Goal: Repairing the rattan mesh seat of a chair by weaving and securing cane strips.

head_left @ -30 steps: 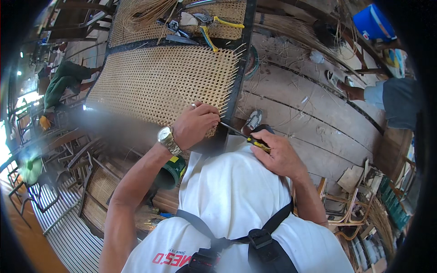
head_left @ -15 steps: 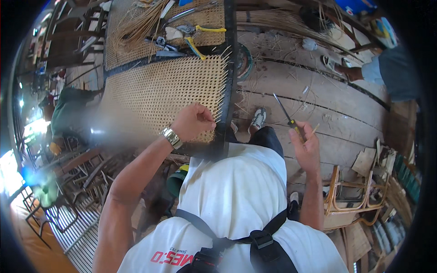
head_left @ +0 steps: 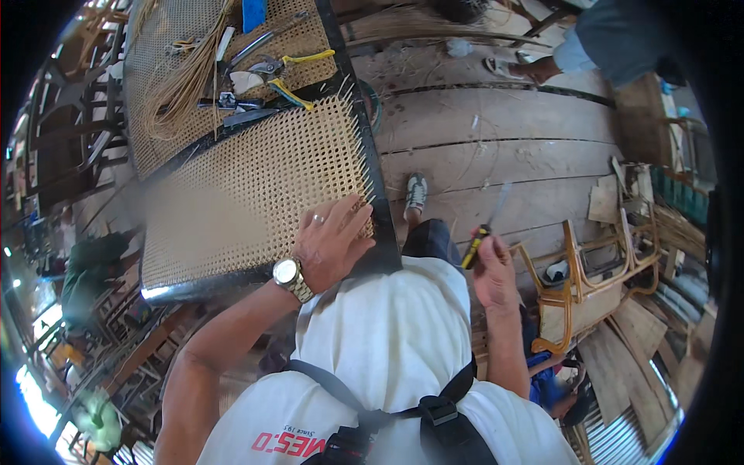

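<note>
Woven cane panel (head_left: 248,194) in a dark frame lies tilted before the person, its lower right corner under the left hand (head_left: 332,244), which rests flat on the weave with fingers spread, gripping nothing; a wristwatch (head_left: 290,273) sits on that wrist. The right hand (head_left: 493,271) is raised well apart from the panel, over the plank floor (head_left: 496,132), its grip closed around a yellow-and-black-handled knife (head_left: 479,242) with the blade pointing up. Loose cane strands (head_left: 182,85) and hand tools (head_left: 256,85) lie on a second woven panel beyond.

One head-worn fisheye view looks steeply down, close over the hands and plank floor (head_left: 496,132).
</note>
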A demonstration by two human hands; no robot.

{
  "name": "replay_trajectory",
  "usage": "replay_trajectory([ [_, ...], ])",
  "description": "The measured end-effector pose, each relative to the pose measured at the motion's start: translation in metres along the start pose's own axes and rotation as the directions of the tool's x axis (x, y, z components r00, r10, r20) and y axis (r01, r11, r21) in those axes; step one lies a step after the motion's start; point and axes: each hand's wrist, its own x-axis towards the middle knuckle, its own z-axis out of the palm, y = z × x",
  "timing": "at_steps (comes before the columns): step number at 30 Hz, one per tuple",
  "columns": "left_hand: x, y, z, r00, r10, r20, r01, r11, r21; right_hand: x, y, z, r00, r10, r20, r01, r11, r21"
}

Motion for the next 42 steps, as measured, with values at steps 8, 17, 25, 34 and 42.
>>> replay_trajectory([
  [8,-0.029,-0.010,0.013,0.999,-0.032,-0.014,0.034,0.986,0.161,-0.019,0.005,0.128,0.755,-0.337,0.563,0.649,0.513,-0.562],
  [17,-0.046,-0.024,0.018,0.987,0.110,-0.119,-0.083,0.974,0.210,-0.001,0.054,0.152,0.667,-0.422,0.614,0.707,0.098,-0.701],
  [25,-0.014,-0.008,-0.016,0.882,0.469,-0.031,-0.438,0.843,0.313,-0.041,0.015,0.085,0.617,-0.754,0.224,0.714,0.417,-0.563],
  [34,0.043,0.093,-0.040,0.097,0.982,-0.162,-0.891,0.158,0.426,-0.143,0.203,-0.154,0.668,-0.675,-0.313,-0.032,0.394,-0.919],
  [42,0.050,0.135,-0.010,-0.025,0.999,-0.047,-0.938,-0.007,0.347,-0.247,0.390,-0.289,0.843,-0.078,-0.532,-0.477,0.347,-0.807],
])
